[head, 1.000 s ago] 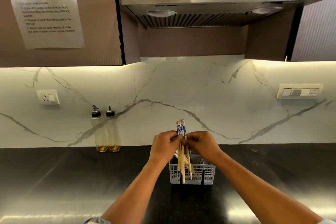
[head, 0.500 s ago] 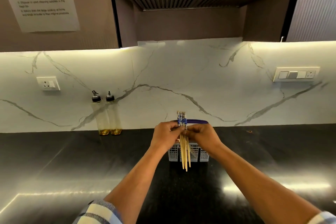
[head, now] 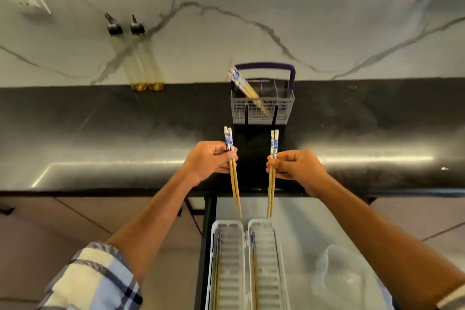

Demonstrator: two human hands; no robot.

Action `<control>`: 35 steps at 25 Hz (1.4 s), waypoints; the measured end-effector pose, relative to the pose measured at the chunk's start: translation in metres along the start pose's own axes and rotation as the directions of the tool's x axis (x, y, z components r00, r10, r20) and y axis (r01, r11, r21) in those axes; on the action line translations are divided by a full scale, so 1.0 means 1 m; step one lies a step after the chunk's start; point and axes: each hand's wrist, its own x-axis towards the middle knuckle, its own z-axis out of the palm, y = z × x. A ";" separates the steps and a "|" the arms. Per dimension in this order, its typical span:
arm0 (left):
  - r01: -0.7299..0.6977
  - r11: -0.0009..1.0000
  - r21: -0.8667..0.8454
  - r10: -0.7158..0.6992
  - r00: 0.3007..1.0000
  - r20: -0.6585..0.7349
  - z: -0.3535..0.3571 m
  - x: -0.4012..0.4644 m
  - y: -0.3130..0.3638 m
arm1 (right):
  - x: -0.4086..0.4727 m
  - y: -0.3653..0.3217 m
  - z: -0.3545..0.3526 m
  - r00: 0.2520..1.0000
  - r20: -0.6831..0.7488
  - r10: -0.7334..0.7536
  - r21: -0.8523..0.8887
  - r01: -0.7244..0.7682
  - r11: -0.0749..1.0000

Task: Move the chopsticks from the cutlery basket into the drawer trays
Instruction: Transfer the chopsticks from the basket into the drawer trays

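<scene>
My left hand (head: pixel 210 161) grips a pair of wooden chopsticks with blue-and-white tops (head: pixel 232 171), tips pointing down. My right hand (head: pixel 293 165) grips a second such pair (head: pixel 272 173). Both pairs hang over the counter's front edge, just above the far ends of two white ribbed trays, the left tray (head: pixel 230 264) and the right tray (head: pixel 268 264), in the open drawer. A few chopsticks lie along each tray's left side. The grey cutlery basket (head: pixel 263 106) with a purple handle stands on the counter behind, a few chopsticks (head: pixel 245 87) leaning in it.
The black counter (head: pixel 113 133) runs left to right below a marble backsplash. Two oil bottles (head: pixel 143 65) stand against the wall at the left. A clear plastic container (head: pixel 342 279) lies in the drawer to the right of the trays.
Both hands were together on one bunch of chopsticks at the basket. They have split it into two pairs and pulled back toward me, over the open drawer. My view has tilted down.
</scene>
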 end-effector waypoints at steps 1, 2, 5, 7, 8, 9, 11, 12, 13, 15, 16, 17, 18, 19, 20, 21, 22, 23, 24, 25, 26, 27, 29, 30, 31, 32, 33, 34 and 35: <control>0.036 0.999 -0.017 -0.035 0.999 0.018 0.003 -0.008 -0.018 | -0.008 0.018 0.004 0.999 -0.006 0.038 -0.001 -0.038 0.999; 0.068 0.997 -0.025 -0.067 0.997 0.033 0.006 -0.017 -0.035 | -0.015 0.036 0.008 0.998 -0.017 0.068 -0.009 -0.068 0.998; 0.151 0.988 0.039 -0.153 0.985 0.075 0.019 -0.045 -0.088 | -0.039 0.082 0.022 0.987 -0.043 0.153 -0.038 -0.155 0.987; 0.232 0.969 0.086 -0.241 0.963 0.116 0.027 -0.063 -0.120 | -0.055 0.110 0.033 0.977 -0.041 0.210 -0.037 -0.212 0.977; 0.273 0.956 0.106 -0.286 0.949 0.134 0.030 -0.069 -0.133 | -0.062 0.121 0.038 0.970 -0.043 0.241 -0.028 -0.242 0.970; 0.312 0.941 0.130 -0.329 0.934 0.141 0.031 -0.073 -0.144 | -0.069 0.132 0.042 0.960 -0.049 0.276 -0.012 -0.277 0.961; 0.371 0.913 0.169 -0.393 0.911 0.127 0.033 -0.075 -0.160 | -0.077 0.149 0.048 0.944 -0.060 0.324 0.036 -0.323 0.946; 0.398 0.900 0.176 -0.421 0.899 0.120 0.034 -0.075 -0.165 | -0.080 0.156 0.049 0.938 -0.066 0.339 0.055 -0.336 0.940; 0.427 0.886 0.181 -0.451 0.885 0.118 0.034 -0.076 -0.170 | -0.082 0.163 0.051 0.933 -0.070 0.354 0.064 -0.350 0.934; 0.471 0.859 0.201 -0.499 0.857 0.126 0.037 -0.080 -0.182 | -0.086 0.177 0.054 0.920 -0.079 0.385 0.062 -0.381 0.923; 0.484 0.849 0.210 -0.514 0.848 0.125 0.039 -0.083 -0.187 | -0.088 0.183 0.057 0.911 -0.086 0.403 0.061 -0.399 0.915; 0.495 0.842 0.216 -0.525 0.843 0.118 0.041 -0.085 -0.192 | -0.090 0.189 0.059 0.902 -0.095 0.422 0.063 -0.417 0.907; 0.505 0.835 0.218 -0.534 0.839 0.105 0.042 -0.086 -0.195 | -0.091 0.195 0.061 0.892 -0.106 0.440 0.064 -0.435 0.898; 0.515 0.830 0.216 -0.542 0.835 0.092 0.043 -0.086 -0.199 | -0.092 0.200 0.063 0.885 -0.116 0.452 0.063 -0.447 0.892; 0.522 0.826 0.211 -0.547 0.833 0.082 0.045 -0.086 -0.201 | -0.092 0.204 0.065 0.880 -0.124 0.459 0.063 -0.454 0.889; 0.527 0.824 0.208 -0.551 0.831 0.075 0.045 -0.085 -0.202 | -0.092 0.208 0.066 0.877 -0.130 0.463 0.061 -0.459 0.886; 0.534 0.820 0.207 -0.557 0.828 0.069 0.045 -0.084 -0.203 | -0.091 0.211 0.068 0.875 -0.133 0.466 0.059 -0.462 0.885; 0.546 0.813 0.205 -0.567 0.821 0.061 0.046 -0.083 -0.205 | -0.089 0.213 0.069 0.872 -0.138 0.470 0.052 -0.468 0.882; 0.562 0.802 0.201 -0.581 0.812 0.053 0.045 -0.081 -0.206 | -0.087 0.214 0.070 0.869 -0.144 0.474 0.042 -0.474 0.880; 0.581 0.790 0.196 -0.599 0.800 0.043 0.045 -0.080 -0.208 | -0.085 0.215 0.071 0.865 -0.153 0.477 0.029 -0.479 0.877; 0.602 0.775 0.191 -0.618 0.786 0.030 0.046 -0.078 -0.211 | -0.083 0.217 0.072 0.862 -0.165 0.480 0.016 -0.484 0.875; 0.622 0.760 0.190 -0.635 0.772 0.012 0.047 -0.076 -0.213 | -0.081 0.218 0.073 0.857 -0.182 0.483 -0.002 -0.491 0.871; 0.653 0.729 0.208 -0.662 0.749 -0.032 0.051 -0.071 -0.218 | -0.077 0.219 0.075 0.839 -0.238 0.489 -0.074 -0.518 0.852; 0.665 0.713 0.224 -0.670 0.740 -0.062 0.054 -0.068 -0.220 | -0.074 0.219 0.077 0.830 -0.271 0.487 -0.138 -0.534 0.834; 0.672 0.696 0.252 -0.672 0.734 -0.099 0.057 -0.065 -0.221 | -0.072 0.220 0.079 0.822 -0.305 0.480 -0.214 -0.550 0.807; 0.671 0.678 0.302 -0.664 0.734 -0.140 0.061 -0.062 -0.223 | -0.069 0.220 0.082 0.814 -0.337 0.473 -0.281 -0.566 0.775; 0.663 0.652 0.369 -0.650 0.739 -0.179 0.064 -0.060 -0.224 | -0.068 0.220 0.085 0.805 -0.361 0.470 -0.319 -0.581 0.749; 0.652 0.620 0.437 -0.633 0.744 -0.212 0.067 -0.057 -0.225 | -0.066 0.221 0.088 0.796 -0.376 0.473 -0.338 -0.594 0.730; 0.643 0.587 0.491 -0.619 0.748 -0.239 0.070 -0.055 -0.227 | -0.064 0.222 0.091 0.792 -0.381 0.478 -0.346 -0.601 0.720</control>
